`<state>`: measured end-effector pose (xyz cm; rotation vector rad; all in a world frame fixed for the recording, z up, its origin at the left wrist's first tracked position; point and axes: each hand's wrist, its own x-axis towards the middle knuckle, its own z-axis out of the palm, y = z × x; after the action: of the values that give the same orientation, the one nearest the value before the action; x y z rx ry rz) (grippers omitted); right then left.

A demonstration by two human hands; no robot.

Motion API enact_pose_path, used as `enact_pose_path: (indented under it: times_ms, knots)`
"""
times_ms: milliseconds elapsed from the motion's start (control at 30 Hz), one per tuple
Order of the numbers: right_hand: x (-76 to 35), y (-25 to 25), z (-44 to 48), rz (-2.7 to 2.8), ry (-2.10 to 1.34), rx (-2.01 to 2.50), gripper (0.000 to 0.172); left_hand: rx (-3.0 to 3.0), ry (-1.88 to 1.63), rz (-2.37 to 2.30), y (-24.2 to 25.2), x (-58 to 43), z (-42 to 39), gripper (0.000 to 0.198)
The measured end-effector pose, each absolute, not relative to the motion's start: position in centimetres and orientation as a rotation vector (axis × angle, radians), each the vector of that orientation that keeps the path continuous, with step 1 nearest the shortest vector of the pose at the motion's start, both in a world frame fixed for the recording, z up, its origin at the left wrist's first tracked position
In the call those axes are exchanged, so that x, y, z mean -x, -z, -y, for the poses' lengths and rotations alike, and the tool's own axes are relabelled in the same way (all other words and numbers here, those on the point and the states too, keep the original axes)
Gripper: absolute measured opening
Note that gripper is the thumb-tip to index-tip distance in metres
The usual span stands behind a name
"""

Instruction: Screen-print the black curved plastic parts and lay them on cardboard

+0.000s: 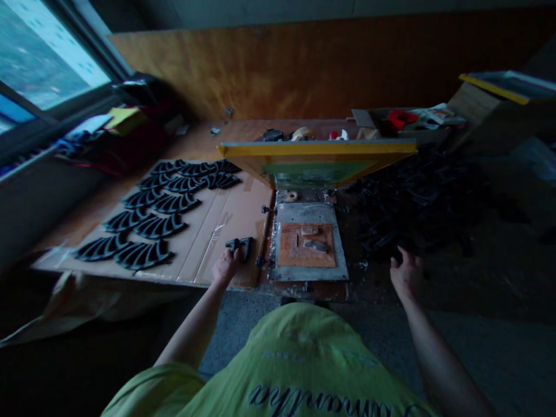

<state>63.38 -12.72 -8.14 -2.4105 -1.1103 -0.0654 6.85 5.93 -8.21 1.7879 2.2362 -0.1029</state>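
Slip risk showing: black piece (241, 248) sitting just past the left hand (226, 265), apparently clamped in its fingers though dim light blurs the grip, a loose hold possibly dropping it onto cardboard (226, 220). Right hand (406, 273) hanging open, fingers apart, near dark parts heap (417, 208).

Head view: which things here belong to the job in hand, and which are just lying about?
Job: left hand, black moulded piece in it, rows of black pieces on cardboard sheet, right hand, black heap, yellow-edged screen frame, metal platen.
Lying about: red item, window.
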Motion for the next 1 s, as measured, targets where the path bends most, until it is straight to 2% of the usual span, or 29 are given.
enact_pose_path:
  times_ms: [133, 300, 433, 533, 667, 800, 900, 1000]
  knots:
    - [-63.9, 5.6, 9.6, 1.653, 0.310, 2.326, 0.049, -1.767, 0.081, -2.230, 8.3, -6.7, -5.9, 0.059]
    - [-65.5, 4.2, 6.8, 1.995, 0.381, 2.285, 0.036, -1.772, 0.044, -2.181, 8.1, -6.7, -5.7, 0.065]
    - [-67.0, 3.1, 6.4, 2.035, 0.346, 2.268, 0.034, -1.814, 0.017, -2.152, 7.8, -7.0, -5.3, 0.084]
    - [-67.1, 1.9, 6.3, 1.789, 0.364, 2.409, 0.036, -1.851, 0.056, -2.143, 8.0, -7.1, -5.4, 0.092]
    - [-63.2, 0.6, 5.5, 1.618, 0.219, 2.375, 0.045, -1.930, 0.102, -2.095, 8.5, -7.1, -6.2, 0.079]
    - [-54.7, 0.7, 3.5, 1.858, -0.067, 1.941, 0.040, -1.982, 0.140, -2.081, 8.0, -6.6, -6.5, 0.081]
    - [-48.8, 1.4, 1.2, 2.024, -0.230, 1.723, 0.035, -2.015, 0.157, -2.135, 6.1, -6.4, -7.0, 0.085]
    - [-45.4, 1.8, -1.0, 2.137, -0.237, 1.661, 0.030, -2.016, 0.062, -2.169, 2.3, -7.7, -8.2, 0.078]
